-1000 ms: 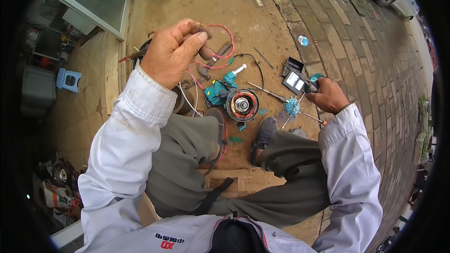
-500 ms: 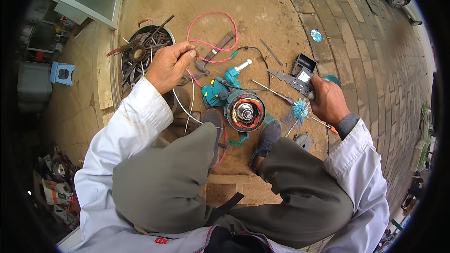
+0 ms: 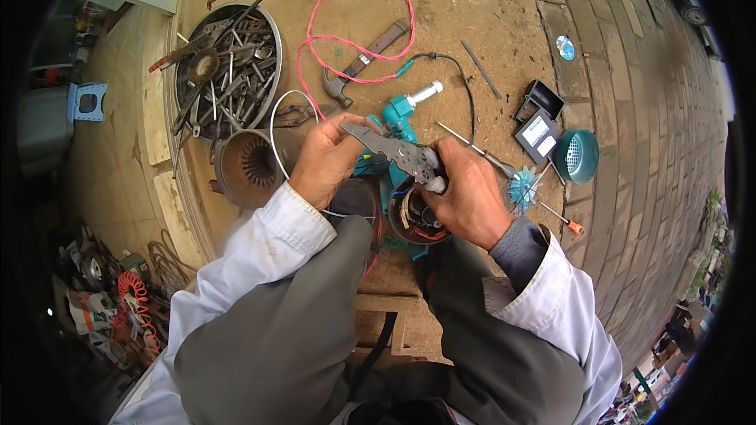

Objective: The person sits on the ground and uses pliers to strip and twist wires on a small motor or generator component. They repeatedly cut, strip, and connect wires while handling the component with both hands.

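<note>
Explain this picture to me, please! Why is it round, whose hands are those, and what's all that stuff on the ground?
There's no robot here, just a person. A camera on the person's head looks down, and its wide, bendy lens makes the round shape and curved edges.

The right hand holds a flat grey metal tool with a notched edge. The left hand is at the tool's tip, fingers bent; I can't tell whether they pinch anything small.

Below the hands is a teal machine with an open round end. On the ground around it are a hammer, a loop of pink wire, a teal cup-shaped cover, and a big round pan full of metal tools.
</note>
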Demonstrator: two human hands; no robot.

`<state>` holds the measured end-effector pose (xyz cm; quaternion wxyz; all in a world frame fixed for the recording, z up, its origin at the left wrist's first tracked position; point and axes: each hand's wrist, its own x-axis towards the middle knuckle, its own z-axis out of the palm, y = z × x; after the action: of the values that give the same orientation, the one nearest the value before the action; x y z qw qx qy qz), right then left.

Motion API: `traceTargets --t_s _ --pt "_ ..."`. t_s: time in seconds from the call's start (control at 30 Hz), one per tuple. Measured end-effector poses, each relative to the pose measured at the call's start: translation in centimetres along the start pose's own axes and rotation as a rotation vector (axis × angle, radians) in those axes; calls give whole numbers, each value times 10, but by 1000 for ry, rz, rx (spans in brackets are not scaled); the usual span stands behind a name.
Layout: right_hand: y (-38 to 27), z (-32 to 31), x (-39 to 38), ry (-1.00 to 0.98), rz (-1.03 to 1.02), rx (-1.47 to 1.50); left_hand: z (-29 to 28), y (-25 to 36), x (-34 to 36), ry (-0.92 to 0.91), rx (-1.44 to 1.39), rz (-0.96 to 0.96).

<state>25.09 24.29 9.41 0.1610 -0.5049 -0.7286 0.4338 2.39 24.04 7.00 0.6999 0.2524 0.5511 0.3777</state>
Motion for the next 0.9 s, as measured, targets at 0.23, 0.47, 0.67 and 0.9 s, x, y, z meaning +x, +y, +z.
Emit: traceTargets --t_s 0.23,0.47,0.67,0.9 --pt "-7 0 0 71 268 107 4 -8 -5 -147 -119 -65" --pt "11 4 1 117 309 291 3 -13 -4 -241 -266 -154" --pt "18 4 3 92 284 347 8 -18 -3 -224 -177 -150" --pt "18 5 5 105 298 308 17 -26 -2 -246 78 -63"
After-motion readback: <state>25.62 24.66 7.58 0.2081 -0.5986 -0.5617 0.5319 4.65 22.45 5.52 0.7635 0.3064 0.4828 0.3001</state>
